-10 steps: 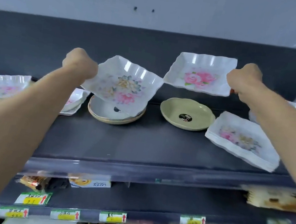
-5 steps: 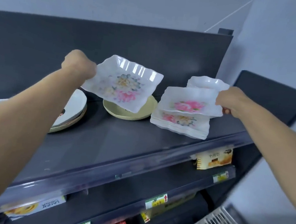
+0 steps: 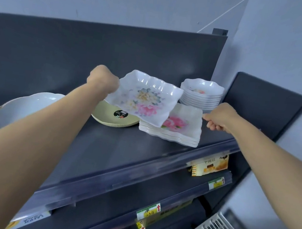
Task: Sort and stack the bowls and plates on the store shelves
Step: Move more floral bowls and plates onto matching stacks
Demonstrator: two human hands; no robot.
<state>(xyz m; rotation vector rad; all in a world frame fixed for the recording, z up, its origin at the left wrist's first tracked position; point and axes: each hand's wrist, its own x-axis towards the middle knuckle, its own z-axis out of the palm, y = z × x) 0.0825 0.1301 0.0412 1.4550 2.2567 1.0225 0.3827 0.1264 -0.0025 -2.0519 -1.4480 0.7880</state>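
1. Two piles look settled: the stack of square floral plates point(image 3: 174, 134) on the top shelf point(image 3: 122, 149), and a stack of small scalloped bowls point(image 3: 201, 97) just behind that plate stack's right rear corner.
2. One more square floral plate point(image 3: 144, 98) hangs tilted over the stack's left rear corner. The left hand point(image 3: 102, 80) has its grip closed on the plate's left edge. I judge that it belongs on the stack and has not yet been set down.
3. The right hand point(image 3: 220, 117) is at the stack's right rear corner with its fingers curled and its thumb at the top plate's rim. I cannot tell whether its grip pinches the rim or holds nothing.
4. Left unsorted, by the look of it, are a beige round plate point(image 3: 111, 119) with a black sticker, lying alone just left of the stack, and a large white bowl point(image 3: 22, 105) well to the stack's left.
5. The square plates seem almost done, while the round pieces probably still need grouping.
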